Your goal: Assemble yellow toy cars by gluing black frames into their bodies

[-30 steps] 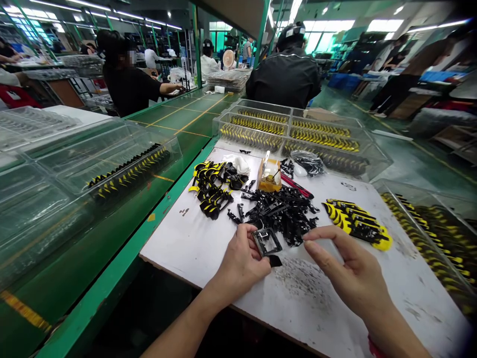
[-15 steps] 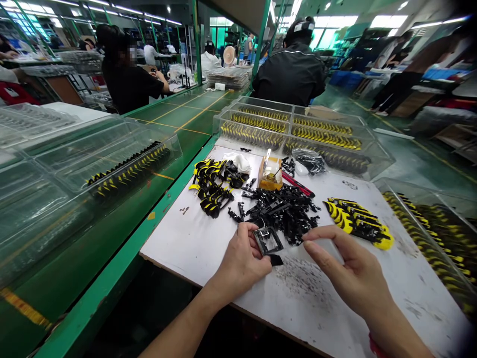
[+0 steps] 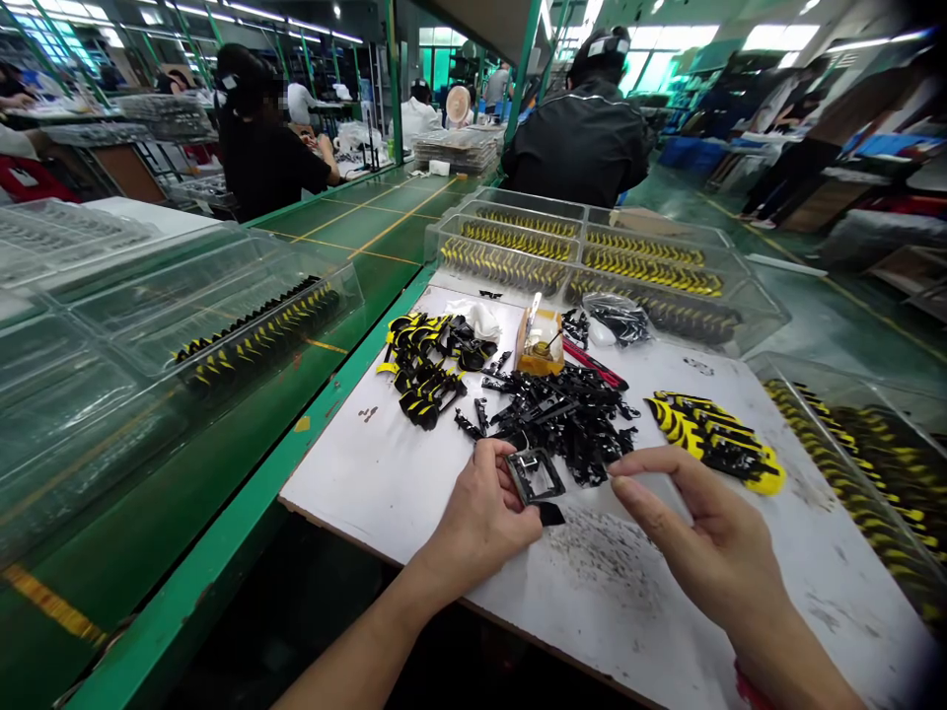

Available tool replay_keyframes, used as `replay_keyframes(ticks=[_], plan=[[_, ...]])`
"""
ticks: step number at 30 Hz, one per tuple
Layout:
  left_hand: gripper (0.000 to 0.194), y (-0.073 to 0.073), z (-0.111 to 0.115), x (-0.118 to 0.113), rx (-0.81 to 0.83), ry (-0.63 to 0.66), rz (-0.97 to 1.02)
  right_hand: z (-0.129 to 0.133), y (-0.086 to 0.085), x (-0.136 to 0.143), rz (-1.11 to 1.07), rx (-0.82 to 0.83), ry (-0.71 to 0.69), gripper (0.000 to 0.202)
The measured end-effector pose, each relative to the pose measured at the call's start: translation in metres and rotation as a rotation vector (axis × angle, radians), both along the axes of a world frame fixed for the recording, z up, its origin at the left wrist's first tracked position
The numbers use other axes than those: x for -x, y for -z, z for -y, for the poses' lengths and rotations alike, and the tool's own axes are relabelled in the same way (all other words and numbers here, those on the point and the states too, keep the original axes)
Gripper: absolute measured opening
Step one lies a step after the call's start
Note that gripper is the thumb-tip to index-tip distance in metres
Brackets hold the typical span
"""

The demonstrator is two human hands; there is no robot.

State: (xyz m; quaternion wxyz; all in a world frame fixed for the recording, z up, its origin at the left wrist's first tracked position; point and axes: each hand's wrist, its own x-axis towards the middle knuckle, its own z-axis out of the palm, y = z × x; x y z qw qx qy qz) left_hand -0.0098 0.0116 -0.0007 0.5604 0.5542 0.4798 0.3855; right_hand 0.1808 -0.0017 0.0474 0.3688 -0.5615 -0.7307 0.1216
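Note:
My left hand (image 3: 488, 508) grips a black plastic frame (image 3: 537, 476) with a square opening, tilted a little above the white board (image 3: 355, 483). A dark flat tab sticks out below my left thumb. To the right of the frame is my right hand (image 3: 695, 523), thumb and forefinger pinched together. Whatever may be between those fingertips is too small or hidden to make out. Behind both hands lies a heap of black plastic parts (image 3: 569, 419). Black and yellow parts (image 3: 421, 370) are piled to the left, and a row of yellow and black parts (image 3: 714, 444) lies to the right.
An amber container (image 3: 540, 343) and red-handled tweezers or a similar tool (image 3: 596, 365) sit behind the heap. Clear trays (image 3: 584, 247) of parts stand at the back and right. Another tray (image 3: 258, 340) rests on the green conveyor (image 3: 370, 217). Co-workers sit further off.
The view has shifted very slightly. Both hands keep nearly the same pose, with the frame still in my left hand.

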Motion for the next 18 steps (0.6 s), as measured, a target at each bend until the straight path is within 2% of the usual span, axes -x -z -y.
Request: replay_keyframes(ticks=[6,9,18], plan=[[0.052,0.0011,-0.0005,-0.0002,-0.020,-0.012,-0.014,0.0009,-0.0016,0.0002,0.019,0.044,0.011,0.010],[0.053,0.0011,-0.0007,0.0000,-0.013,-0.024,-0.014,0.0009,-0.0033,-0.0003,0.011,0.017,0.021,0.011],[0.053,0.0068,0.0004,-0.0028,-0.049,-0.003,0.014,-0.0038,0.0040,0.0074,-0.170,-0.033,0.194,0.017]])
